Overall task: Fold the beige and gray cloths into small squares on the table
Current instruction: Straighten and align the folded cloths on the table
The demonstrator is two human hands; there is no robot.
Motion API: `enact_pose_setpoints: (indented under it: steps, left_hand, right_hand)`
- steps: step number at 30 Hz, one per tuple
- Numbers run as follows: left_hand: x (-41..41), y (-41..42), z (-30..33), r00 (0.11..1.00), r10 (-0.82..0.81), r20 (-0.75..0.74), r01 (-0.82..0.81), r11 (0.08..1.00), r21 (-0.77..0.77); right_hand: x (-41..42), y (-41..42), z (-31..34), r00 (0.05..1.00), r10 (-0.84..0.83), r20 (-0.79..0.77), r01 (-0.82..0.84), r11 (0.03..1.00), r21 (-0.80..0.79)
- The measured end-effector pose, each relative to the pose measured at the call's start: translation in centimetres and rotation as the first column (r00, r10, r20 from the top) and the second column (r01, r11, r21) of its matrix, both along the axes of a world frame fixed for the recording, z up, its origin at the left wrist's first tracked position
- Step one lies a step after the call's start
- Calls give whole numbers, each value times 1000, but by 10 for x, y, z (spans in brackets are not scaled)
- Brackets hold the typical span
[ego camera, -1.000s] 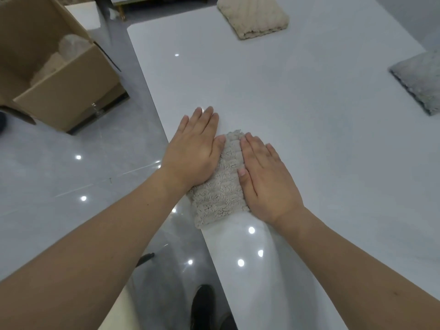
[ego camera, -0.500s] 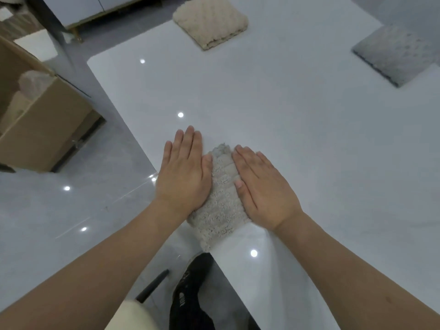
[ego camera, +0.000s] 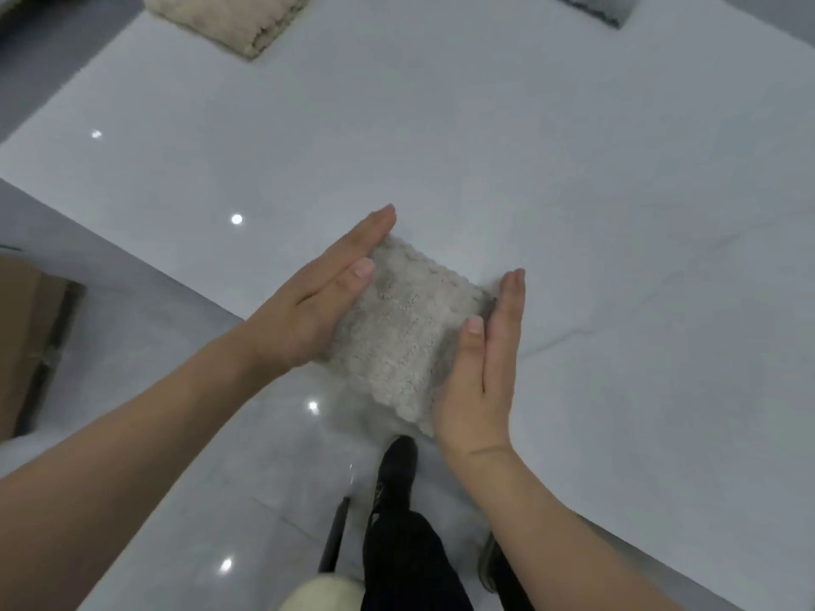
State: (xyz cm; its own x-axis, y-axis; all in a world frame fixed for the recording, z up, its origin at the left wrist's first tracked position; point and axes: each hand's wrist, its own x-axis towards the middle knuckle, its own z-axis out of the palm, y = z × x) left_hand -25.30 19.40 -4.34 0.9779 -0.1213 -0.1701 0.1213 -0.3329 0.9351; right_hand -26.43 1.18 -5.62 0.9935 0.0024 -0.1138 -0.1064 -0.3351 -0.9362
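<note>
Head view. Pale gray, nubby folded cloth point(ego camera: 408, 332) pressed between two bare hands at the near edge of the white table point(ego camera: 573, 178), its lower corner reaching past that edge over the floor. Unclear whether resting on the table or lifted just off it. Left hand point(ego camera: 317, 306) flat against the cloth's left side, fingers point(ego camera: 375, 222) straight and held together, thumb lying along the cloth's upper left part. Right hand point(ego camera: 483, 368) flat against the right side, fingers likewise straight and together, thumb tip touching the cloth's surface. Neither hand curled around the fabric; palms facing each other, squeezing it from both sides.

Far left on the table, cut by the top of the frame: a folded beige cloth point(ego camera: 229, 15). Far right, also cut by the top: a corner of a gray cloth point(ego camera: 595, 4). Both well apart from the hands.

Left of the table, glossy gray floor point(ego camera: 132, 346) dotted with bright light reflections. Part of a brown cardboard box point(ego camera: 26, 328) at the left edge. Below the hands, a dark trouser leg and black shoe point(ego camera: 397, 469), with a slim dark rod point(ego camera: 333, 540) just beside them.
</note>
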Motion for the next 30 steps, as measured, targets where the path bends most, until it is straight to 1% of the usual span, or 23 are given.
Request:
enact_pose_setpoints:
  steps: [2,6,10,13,14,15,16,17,18,19,21,24,26,30]
  left_hand:
    - [1,-6,-1,999,-34,-7,33,999,-36]
    - [4,-7,-5,999,-37,-13,35,994,-101]
    - [4,-8,-9,998,-62,28,65,992,-110]
    - [5,-14,-11,990,-117,73,121,991,-61]
    - [6,-15,-13,987,-133,87,136,990,-27]
    - [6,-16,-15,984,-149,102,147,989,29]
    - [7,-15,-18,977,-172,124,158,980,120]
    - [8,-13,-21,967,-209,149,168,955,246]
    - [8,-12,-25,951,-255,176,173,908,381]
    - [9,-11,-28,935,-294,198,165,855,493]
    - [9,-10,-30,923,-328,202,141,777,614]
    - [10,-9,-27,923,-343,174,137,715,686]
    - [16,-8,-21,926,-335,176,122,705,699]
    - [52,-18,2,931,-291,219,63,722,689]
  right_hand:
    - [0,10,0,1000,-13,-14,13,1000,21]
    - [2,19,-4,999,-35,22,36,999,-7]
    - [2,18,-7,998,-55,37,54,998,23]
    - [3,20,-8,998,-30,50,31,999,-18]
    - [4,19,-10,998,-5,55,9,998,-70]
    - [5,18,-12,998,27,61,-17,987,-159]
    - [7,17,-13,996,64,62,-44,957,-286]
    - [9,15,-16,994,90,54,-59,905,-421]
    - [11,13,-18,994,97,44,-59,847,-528]
    - [12,11,-19,995,89,35,-51,804,-592]
    - [12,8,-18,996,91,9,-64,764,-642]
    - [15,-1,-13,988,154,-31,-134,725,-676]
    - [26,-10,-6,984,178,-22,-145,718,-681]
    - [66,-30,11,977,208,55,-113,714,-691]
